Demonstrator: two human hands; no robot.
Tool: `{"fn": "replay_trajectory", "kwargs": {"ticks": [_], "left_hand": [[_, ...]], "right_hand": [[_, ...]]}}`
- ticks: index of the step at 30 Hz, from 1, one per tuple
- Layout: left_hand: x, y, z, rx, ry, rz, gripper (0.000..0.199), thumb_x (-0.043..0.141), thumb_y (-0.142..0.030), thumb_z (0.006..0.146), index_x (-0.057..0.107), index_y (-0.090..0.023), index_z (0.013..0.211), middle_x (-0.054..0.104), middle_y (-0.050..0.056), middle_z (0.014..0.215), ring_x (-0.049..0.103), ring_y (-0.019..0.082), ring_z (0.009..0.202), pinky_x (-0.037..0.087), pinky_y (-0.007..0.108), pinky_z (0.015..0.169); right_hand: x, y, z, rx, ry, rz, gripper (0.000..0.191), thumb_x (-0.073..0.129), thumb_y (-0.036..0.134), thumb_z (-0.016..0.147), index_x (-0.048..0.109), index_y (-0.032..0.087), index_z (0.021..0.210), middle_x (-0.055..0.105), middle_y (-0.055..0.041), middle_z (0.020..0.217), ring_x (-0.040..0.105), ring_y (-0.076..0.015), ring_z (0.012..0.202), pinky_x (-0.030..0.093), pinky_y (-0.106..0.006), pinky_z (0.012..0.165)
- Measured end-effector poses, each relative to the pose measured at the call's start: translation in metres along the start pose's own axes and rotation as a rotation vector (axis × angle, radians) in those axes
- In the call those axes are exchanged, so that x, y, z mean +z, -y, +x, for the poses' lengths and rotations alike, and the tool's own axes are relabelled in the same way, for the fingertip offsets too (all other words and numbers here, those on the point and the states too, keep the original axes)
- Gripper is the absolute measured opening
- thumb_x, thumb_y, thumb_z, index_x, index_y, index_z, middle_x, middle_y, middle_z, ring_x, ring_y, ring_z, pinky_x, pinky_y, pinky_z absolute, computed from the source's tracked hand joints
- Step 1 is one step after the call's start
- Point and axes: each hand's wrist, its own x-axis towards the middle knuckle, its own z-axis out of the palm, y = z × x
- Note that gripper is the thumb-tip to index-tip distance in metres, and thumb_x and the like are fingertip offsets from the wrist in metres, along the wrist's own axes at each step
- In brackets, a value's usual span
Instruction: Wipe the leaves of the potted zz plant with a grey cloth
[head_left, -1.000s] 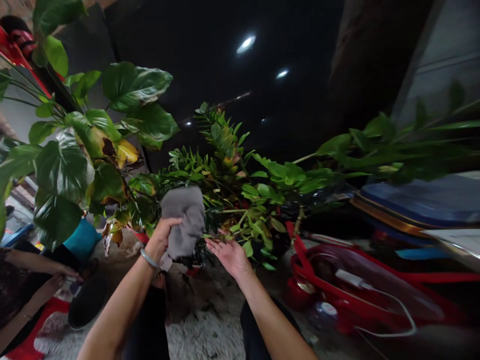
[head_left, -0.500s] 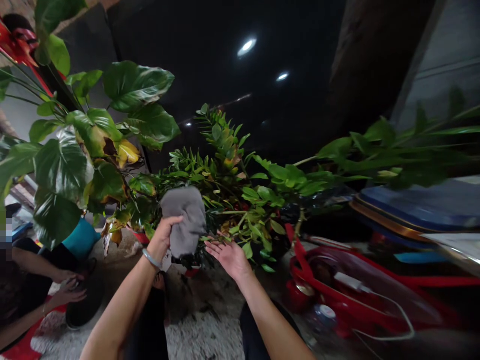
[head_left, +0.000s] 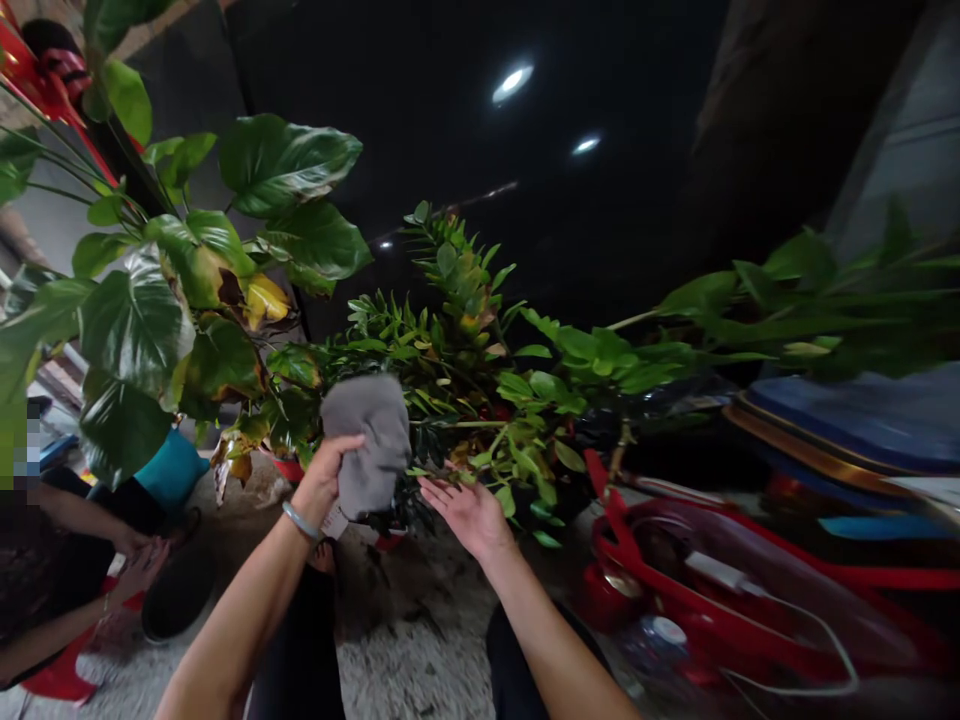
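Dark glossy wall [head_left: 442, 100] noted behind foliage [head_left: 450, 335]. Grey cloth [head_left: 371, 425] is pinched by left hand [head_left: 324, 478] before the leaves; right hand [head_left: 478, 515] is spread, palm up. Stems could be snapped if snagged by swung cloth.

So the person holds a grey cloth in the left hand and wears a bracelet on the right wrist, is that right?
Not quite: the head view shows the bracelet on the left wrist, not the right. The left hand does hold the grey cloth.
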Motion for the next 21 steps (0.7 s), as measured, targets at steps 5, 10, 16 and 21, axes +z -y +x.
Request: {"fn": "replay_trajectory", "kwargs": {"ticks": [5, 10, 16, 21], "left_hand": [[-0.011, 0.029, -0.017, -0.091, 0.072, 0.172, 0.043, 0.082, -0.005, 0.041, 0.077, -0.009, 0.084, 0.078, 0.011, 0.077, 0.071, 0.026, 0.067, 0.055, 0.039, 0.076], [0.019, -0.026, -0.011, 0.134, 0.101, 0.027, 0.046, 0.085, -0.01, 0.043, 0.076, -0.015, 0.087, 0.079, 0.005, 0.081, 0.073, 0.026, 0.08, 0.054, 0.038, 0.087], [-0.009, 0.022, 0.002, 0.018, -0.051, 0.111, 0.04, 0.085, -0.012, 0.041, 0.075, -0.012, 0.079, 0.077, 0.007, 0.073, 0.068, 0.023, 0.063, 0.055, 0.038, 0.074], [-0.018, 0.033, -0.022, -0.033, 0.07, 0.188, 0.046, 0.085, -0.008, 0.037, 0.077, -0.012, 0.083, 0.078, 0.009, 0.08, 0.071, 0.026, 0.075, 0.054, 0.038, 0.08]], "right_hand": [[-0.004, -0.001, 0.002, 0.004, -0.011, 0.007, 0.023, 0.074, 0.036, 0.072, 0.069, 0.031, 0.093, 0.077, -0.0033, 0.088, 0.073, -0.0292, 0.098, 0.044, -0.057, 0.111], [-0.002, 0.004, 0.0, 0.047, -0.034, 0.022, 0.028, 0.074, 0.034, 0.069, 0.069, 0.028, 0.096, 0.077, -0.0073, 0.095, 0.072, -0.0316, 0.104, 0.046, -0.055, 0.108], [-0.002, 0.002, -0.001, 0.038, -0.032, 0.032, 0.027, 0.073, 0.03, 0.067, 0.069, 0.025, 0.093, 0.078, -0.0091, 0.094, 0.073, -0.0311, 0.102, 0.051, -0.051, 0.102], [-0.007, 0.0, 0.001, 0.03, -0.012, 0.026, 0.029, 0.072, 0.033, 0.07, 0.069, 0.028, 0.099, 0.075, -0.003, 0.084, 0.073, -0.0274, 0.091, 0.053, -0.052, 0.1]]}}
